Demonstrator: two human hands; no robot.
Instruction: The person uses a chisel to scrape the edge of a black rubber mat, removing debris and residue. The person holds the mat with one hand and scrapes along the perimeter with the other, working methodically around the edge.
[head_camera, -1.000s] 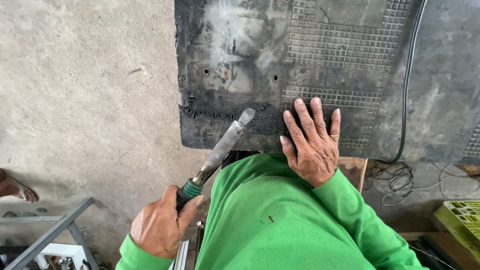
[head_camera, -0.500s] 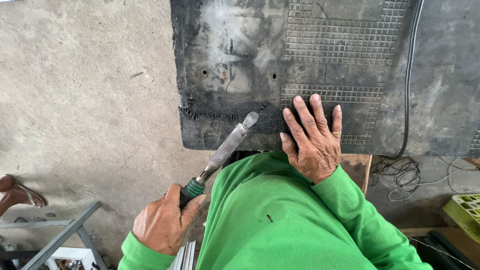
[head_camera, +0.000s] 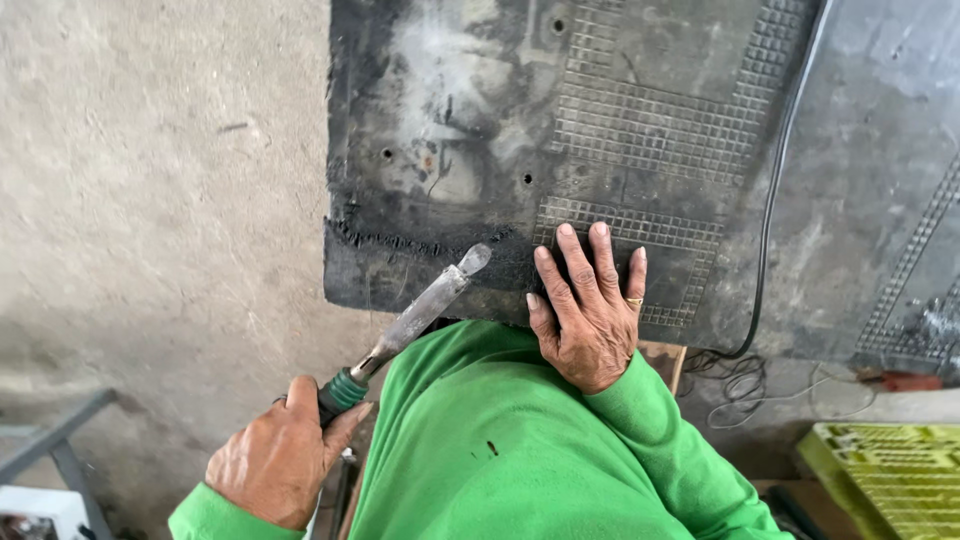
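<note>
Left hand (head_camera: 280, 460) shifted tool (head_camera: 420, 310) slightly right.

Left hand (head_camera: 283, 462) grips iron (head_camera: 420, 315); right hand (head_camera: 590, 315) presses panel (head_camera: 560, 130).

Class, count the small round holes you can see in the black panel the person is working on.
3: one hole near the top edge, one at left, one above the flat hand. Others may be hidden.
</note>
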